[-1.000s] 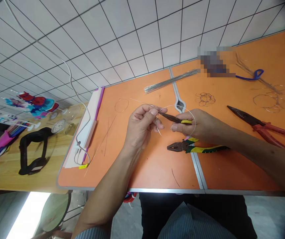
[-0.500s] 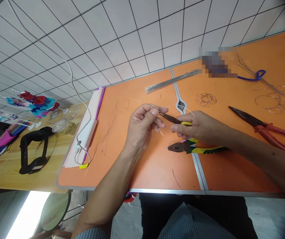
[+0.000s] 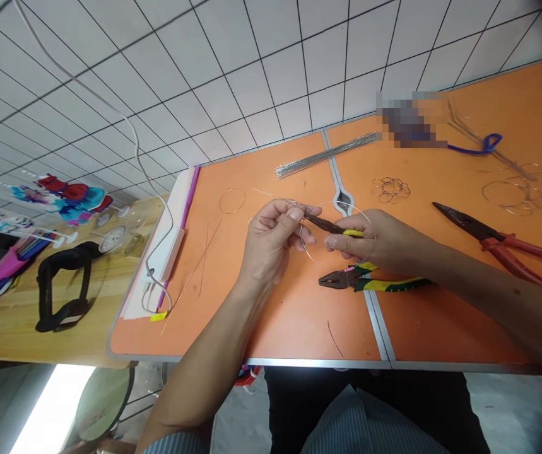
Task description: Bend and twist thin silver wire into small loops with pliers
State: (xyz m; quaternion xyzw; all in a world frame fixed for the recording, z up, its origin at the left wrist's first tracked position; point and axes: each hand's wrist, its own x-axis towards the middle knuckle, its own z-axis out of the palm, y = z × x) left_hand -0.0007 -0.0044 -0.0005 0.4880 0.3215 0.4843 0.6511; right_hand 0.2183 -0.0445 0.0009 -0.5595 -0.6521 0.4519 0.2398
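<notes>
Near the middle of the orange table, my left hand (image 3: 271,243) pinches a thin silver wire (image 3: 306,247) between thumb and fingers. My right hand (image 3: 363,236) is closed around small pliers with yellow handles (image 3: 330,224), whose dark tips touch the wire at my left fingertips. Part of the wire curves above my right hand and one end hangs below the fingers. Combination pliers (image 3: 339,279) with green and yellow handles lie just under my right hand. A flower-shaped wire piece (image 3: 391,189) lies beyond it. Fine detail at the plier tips is too small to tell.
Large red-handled pliers (image 3: 493,239) lie at the right. A wire bundle (image 3: 325,155) rests toward the wall. Wire loops (image 3: 512,192), a wire ring (image 3: 232,200) and loose wires are on the orange table (image 3: 299,328). At the left is a white power strip (image 3: 166,255).
The wire between my hands has shifted slightly, its far end now less extended to the left. Both hands keep nearly the same place and hold.
</notes>
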